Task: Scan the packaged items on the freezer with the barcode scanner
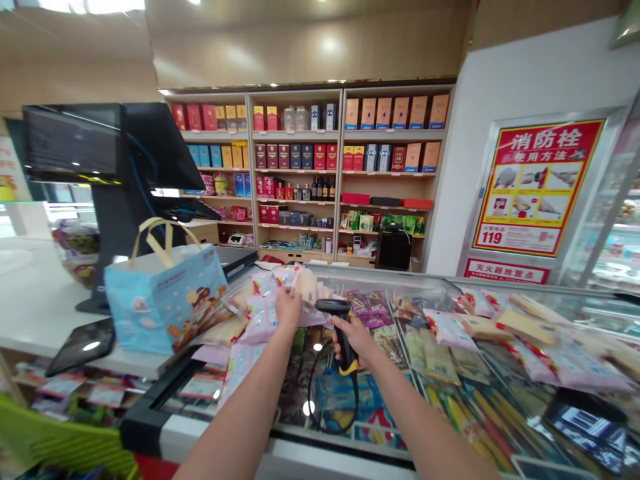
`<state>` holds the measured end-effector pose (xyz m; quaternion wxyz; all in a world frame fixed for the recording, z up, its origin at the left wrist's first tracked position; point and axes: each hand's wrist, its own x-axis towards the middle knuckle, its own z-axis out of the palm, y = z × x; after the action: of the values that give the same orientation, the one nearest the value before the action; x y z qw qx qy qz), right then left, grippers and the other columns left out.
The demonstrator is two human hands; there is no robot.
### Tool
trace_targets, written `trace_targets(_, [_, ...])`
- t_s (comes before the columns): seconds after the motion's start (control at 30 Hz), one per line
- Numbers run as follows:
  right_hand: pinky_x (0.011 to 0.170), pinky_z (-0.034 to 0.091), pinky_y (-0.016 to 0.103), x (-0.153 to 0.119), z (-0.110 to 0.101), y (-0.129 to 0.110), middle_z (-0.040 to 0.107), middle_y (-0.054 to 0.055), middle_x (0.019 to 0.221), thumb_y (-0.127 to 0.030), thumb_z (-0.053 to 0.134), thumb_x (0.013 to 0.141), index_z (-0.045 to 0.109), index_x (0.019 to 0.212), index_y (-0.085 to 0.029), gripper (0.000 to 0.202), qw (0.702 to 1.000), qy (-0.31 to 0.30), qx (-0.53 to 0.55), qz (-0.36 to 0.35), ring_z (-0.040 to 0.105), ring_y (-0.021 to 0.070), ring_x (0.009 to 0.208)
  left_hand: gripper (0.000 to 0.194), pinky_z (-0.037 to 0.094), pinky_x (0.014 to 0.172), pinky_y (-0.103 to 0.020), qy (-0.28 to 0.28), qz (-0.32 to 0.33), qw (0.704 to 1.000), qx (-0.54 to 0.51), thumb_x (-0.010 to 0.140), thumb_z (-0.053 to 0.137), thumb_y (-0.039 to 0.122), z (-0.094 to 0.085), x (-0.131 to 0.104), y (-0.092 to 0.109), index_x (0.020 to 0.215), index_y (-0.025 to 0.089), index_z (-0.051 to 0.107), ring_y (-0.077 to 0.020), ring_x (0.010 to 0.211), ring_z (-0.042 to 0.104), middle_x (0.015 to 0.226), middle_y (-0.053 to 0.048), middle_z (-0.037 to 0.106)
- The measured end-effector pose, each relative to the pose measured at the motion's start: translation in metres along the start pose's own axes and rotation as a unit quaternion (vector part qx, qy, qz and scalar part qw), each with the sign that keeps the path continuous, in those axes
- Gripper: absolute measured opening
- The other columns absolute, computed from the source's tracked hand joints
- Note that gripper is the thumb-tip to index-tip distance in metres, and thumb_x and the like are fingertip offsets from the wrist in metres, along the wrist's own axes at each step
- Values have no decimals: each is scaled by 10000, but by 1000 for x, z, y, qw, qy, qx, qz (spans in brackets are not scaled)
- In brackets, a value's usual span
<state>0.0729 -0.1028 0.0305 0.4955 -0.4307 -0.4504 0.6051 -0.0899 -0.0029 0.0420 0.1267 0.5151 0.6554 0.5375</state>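
Observation:
My right hand (353, 341) is wrapped round the handle of a black barcode scanner (340, 327), its cable looping down over the glass. To its left, my left hand (289, 308) grips a pale package (306, 285) with its fingers closed. The scanner head is beside that package, a small distance apart. Pink-and-white packets (263, 319) lie in a pile under and around my left hand, on the glass top of a freezer case (295, 417). More pink and cream packets (453, 330) lie on the glass at the right.
A blue shopping bag (163, 300) stands left of the pile, near a black tablet (83, 345) and a monitor stand (113, 233). A dark phone-like device (587, 427) lies at the lower right. Shelves of boxes (300, 157) line the back wall. A green basket (65, 433) is at the lower left.

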Motion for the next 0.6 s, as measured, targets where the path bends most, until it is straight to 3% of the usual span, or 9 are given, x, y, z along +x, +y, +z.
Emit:
trace_targets(0.07, [343, 442, 239, 1, 2, 1, 546, -65, 491, -567, 739, 643, 501, 768, -195, 459, 1000, -1, -7, 2, 493, 103, 352, 468, 477, 954, -395, 18, 56, 996, 72, 776, 555, 101, -7, -7, 8, 1240, 145, 600, -286, 1157, 600, 1274, -175, 628])
trace_targets(0.13, [345, 442, 239, 3, 1, 2, 544, -65, 488, -562, 733, 654, 500, 763, -194, 449, 1000, 5, -8, 3, 492, 101, 351, 514, 417, 1044, -467, 7, 122, 981, 152, 797, 498, 62, -11, -16, 17, 1280, 205, 603, -307, 1321, 480, 1464, -149, 498])
trace_targets(0.2, [347, 444, 238, 3, -2, 3, 544, -65, 487, -553, 729, 670, 507, 768, -191, 436, 1000, 13, -3, 6, 492, 101, 350, 467, 348, 1085, -569, -53, 155, 960, 228, 822, 456, 61, -11, -23, 24, 1193, 245, 673, -337, 1394, 389, 1513, -103, 461])
trace_targets(0.3, [347, 446, 240, 2, -8, 1, 546, -66, 490, -543, 727, 685, 526, 786, -186, 422, 1000, 22, 12, 4, 494, 103, 348, 435, 285, 1073, -675, -125, 164, 933, 293, 833, 429, 73, -9, -27, 29, 1104, 243, 724, -379, 1399, 367, 1470, -107, 516])
trace_targets(0.47, [359, 454, 225, -5, -23, -5, 555, -66, 495, -537, 739, 679, 534, 786, -184, 421, 999, 29, 32, -6, 498, 93, 359, 426, 309, 1054, -648, -88, 178, 927, 318, 822, 421, 74, -1, -31, 38, 1091, 200, 727, -381, 1387, 385, 1484, -158, 485])
trace_targets(0.6, [351, 452, 233, -15, -45, -14, 542, -67, 477, -550, 728, 682, 518, 747, -187, 425, 997, 62, 39, -16, 478, 92, 336, 382, 346, 1076, -523, -83, 239, 934, 253, 860, 422, 119, 21, -48, 55, 1126, 183, 688, -330, 1365, 426, 1466, -165, 498])
